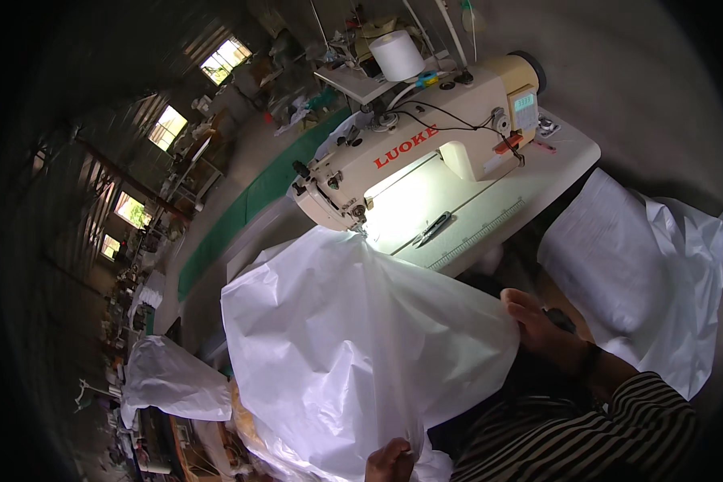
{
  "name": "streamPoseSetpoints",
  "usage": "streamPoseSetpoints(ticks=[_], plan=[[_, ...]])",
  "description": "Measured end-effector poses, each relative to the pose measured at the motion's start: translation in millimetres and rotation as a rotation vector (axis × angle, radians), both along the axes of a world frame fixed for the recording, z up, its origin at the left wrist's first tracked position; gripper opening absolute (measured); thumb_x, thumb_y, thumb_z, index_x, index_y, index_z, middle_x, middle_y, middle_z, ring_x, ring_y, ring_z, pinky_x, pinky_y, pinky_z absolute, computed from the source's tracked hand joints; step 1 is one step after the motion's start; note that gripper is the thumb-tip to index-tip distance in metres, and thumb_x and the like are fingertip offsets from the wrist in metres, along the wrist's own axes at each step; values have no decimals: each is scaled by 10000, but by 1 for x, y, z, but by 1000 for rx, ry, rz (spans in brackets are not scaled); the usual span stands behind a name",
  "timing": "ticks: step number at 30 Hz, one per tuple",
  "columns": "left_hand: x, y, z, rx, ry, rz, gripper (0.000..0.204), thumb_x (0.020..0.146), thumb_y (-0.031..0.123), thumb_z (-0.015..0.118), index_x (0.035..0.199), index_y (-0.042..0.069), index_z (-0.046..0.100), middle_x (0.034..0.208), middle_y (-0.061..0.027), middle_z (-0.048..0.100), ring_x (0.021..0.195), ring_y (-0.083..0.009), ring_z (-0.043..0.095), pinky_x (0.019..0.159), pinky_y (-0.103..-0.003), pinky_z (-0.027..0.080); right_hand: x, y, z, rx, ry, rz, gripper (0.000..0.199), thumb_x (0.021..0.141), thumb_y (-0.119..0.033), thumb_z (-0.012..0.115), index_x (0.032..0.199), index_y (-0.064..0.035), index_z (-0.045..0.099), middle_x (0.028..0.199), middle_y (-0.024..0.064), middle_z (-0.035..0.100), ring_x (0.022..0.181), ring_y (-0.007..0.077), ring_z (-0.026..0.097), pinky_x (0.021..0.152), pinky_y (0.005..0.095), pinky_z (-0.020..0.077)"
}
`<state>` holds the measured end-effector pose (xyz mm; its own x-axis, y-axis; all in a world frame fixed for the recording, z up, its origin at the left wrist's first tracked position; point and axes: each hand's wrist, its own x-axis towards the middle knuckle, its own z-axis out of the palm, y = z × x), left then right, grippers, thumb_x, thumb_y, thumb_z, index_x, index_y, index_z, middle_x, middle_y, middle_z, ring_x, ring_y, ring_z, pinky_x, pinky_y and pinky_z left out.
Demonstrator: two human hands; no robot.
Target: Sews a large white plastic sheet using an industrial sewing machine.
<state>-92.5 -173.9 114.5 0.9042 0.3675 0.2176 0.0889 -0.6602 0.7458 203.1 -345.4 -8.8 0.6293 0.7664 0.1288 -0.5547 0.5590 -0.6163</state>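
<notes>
Grips the white sheet (pixel 313 321) by its right edge with the right hand (pixel 542 328); clutches its lower folds in the left hand (pixel 390 460). Drapes from under the sewing machine (pixel 426 140) over the near edge of the tabletop (pixel 572 153). Shows thread snips (pixel 434 228) near that edge, bright windows (pixel 169 128) far left.
</notes>
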Motion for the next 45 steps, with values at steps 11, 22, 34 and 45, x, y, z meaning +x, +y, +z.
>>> streamPoseSetpoints(ticks=[11, 22, 34, 45], plan=[[12, -27, -17, -187, 155, -39, 85, 843, -68, 575, 878, -13, 521, 753, -168, 526, 649, -342, 547, 591, -374, 448, -88, -29, 70, -71, -1627, 337, 181, 943, -227, 583, 916, -49, 566, 853, 78, 612, 794, 223, 673, 744, 308, 573], [5, -35, -20, -211, 35, -17, 259, 905, -25, 534, 1158, -70, 575, 978, -170, 651, 870, -291, 649, 776, -410, 526, -93, 9, 97, 221, -1877, 203, 168, 885, -203, 580, 982, -71, 617, 914, 72, 607, 885, 238, 631, 779, 363, 520], [64, -3, 1, 285, 227, -576, 87, 824, 70, 577, 825, 62, 490, 656, -138, 519, 614, -365, 570, 536, -445, 437, -14, 132, 29, -677, -578, 86, 522, 977, -288, 558, 1347, 54, 422, 848, 112, 692, 727, 256, 689, 617, 376, 545], [99, 62, -32, 293, 341, -520, 100, 861, 87, 621, 940, 76, 561, 793, -105, 632, 718, -267, 672, 622, -368, 553, -21, 180, 16, -1192, -1553, -191, 627, 873, -78, 508, 1436, 116, 311, 712, 140, 650, 600, 333, 656, 530, 438, 511]])
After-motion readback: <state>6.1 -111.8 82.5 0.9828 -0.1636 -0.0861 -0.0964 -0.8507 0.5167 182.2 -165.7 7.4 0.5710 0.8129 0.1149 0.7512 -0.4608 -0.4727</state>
